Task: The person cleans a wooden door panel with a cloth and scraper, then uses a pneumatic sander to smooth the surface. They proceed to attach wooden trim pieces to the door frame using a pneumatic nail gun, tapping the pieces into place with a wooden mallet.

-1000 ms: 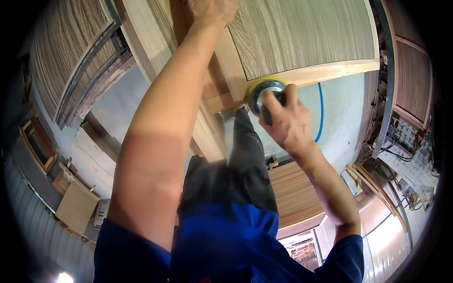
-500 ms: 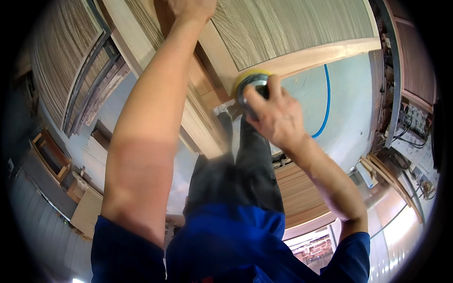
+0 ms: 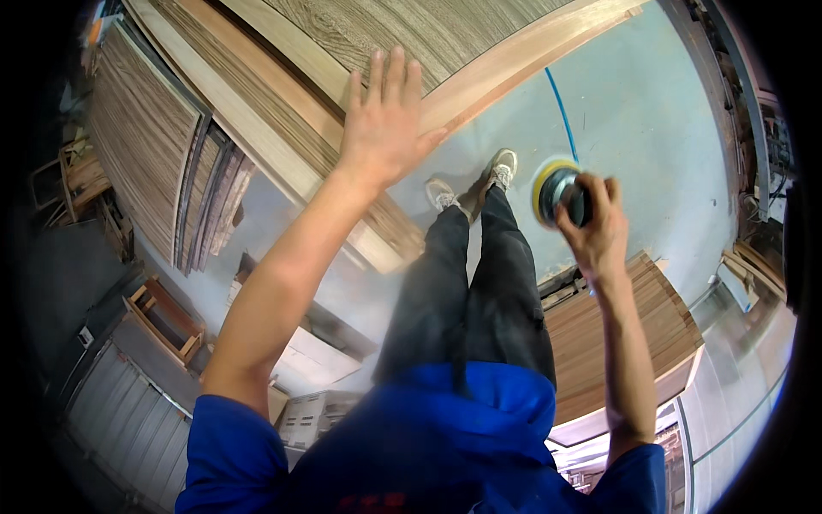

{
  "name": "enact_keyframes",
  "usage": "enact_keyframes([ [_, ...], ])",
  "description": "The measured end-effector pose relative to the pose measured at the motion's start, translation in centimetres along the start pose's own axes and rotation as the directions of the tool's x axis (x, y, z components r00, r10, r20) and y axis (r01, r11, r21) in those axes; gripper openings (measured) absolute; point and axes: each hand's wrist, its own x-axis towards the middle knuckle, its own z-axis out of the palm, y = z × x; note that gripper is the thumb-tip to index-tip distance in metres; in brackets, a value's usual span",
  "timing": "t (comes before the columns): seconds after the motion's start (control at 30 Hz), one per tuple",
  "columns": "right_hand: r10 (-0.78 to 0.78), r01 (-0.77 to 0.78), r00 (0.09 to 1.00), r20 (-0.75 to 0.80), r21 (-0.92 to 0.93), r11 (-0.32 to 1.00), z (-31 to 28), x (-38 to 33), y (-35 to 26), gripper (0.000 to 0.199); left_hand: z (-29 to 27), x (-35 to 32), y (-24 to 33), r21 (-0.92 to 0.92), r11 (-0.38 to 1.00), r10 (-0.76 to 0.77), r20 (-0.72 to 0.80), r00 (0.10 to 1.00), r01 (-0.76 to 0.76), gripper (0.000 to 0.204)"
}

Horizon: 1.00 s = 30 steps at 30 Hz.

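Two hands work over a large wooden panel [image 3: 360,34] that leans across the upper part of the view. Stacked wood boards [image 3: 145,154] stand at the far left. Next, the left hand [image 3: 385,128] lies open, fingers spread flat against the panel's pale edge strip. Below it stand the person's shoes [image 3: 471,184] on the grey floor [image 3: 651,128]. Farther right, the right hand [image 3: 595,227] grips a round sander [image 3: 556,193] with a yellow pad, held off the panel, above the floor.
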Motion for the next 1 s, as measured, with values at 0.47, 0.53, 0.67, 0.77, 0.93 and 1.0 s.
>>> enact_keyframes([
  [0.47, 0.030, -0.035, 0.993, 0.118, 0.035, 0.999, -0.2, -3.7, -0.9, 0.052, -3.6, 0.0, 0.1, -0.060, 0.998, 0.018, 0.211, 0.977, -0.006, 0.088],
  [0.53, -0.002, 0.001, 0.998, 0.057, 0.008, 1.000, -0.5, -1.9, -1.8, 0.055, -3.3, 0.3, -4.2, -0.212, 0.976, -0.036, 0.106, 0.994, 0.057, 0.082],
  [0.67, -0.211, 0.220, 0.974, 0.083, -0.118, 0.968, 1.1, 3.4, -7.2, 0.055, 0.7, 2.7, -10.0, -0.158, 0.936, -0.331, -0.087, 0.940, 0.315, 0.077],
  [0.77, -0.381, 0.412, 0.900, 0.209, -0.129, 0.902, 4.3, 6.0, -14.6, 0.051, 4.7, 3.9, -10.5, -0.169, 0.910, -0.409, -0.211, 0.888, 0.379, 0.083],
  [0.93, -0.476, 0.540, 0.823, 0.310, -0.168, 0.824, 6.8, 8.5, -16.1, 0.052, 4.1, 3.8, -9.7, -0.169, 0.911, -0.404, -0.180, 0.897, 0.377, 0.083],
  [1.0, -0.373, 0.428, 0.893, 0.253, -0.216, 0.878, 4.8, 10.0, -14.3, 0.053, 3.7, 3.4, -9.6, -0.165, 0.901, -0.425, -0.149, 0.893, 0.401, 0.083],
])
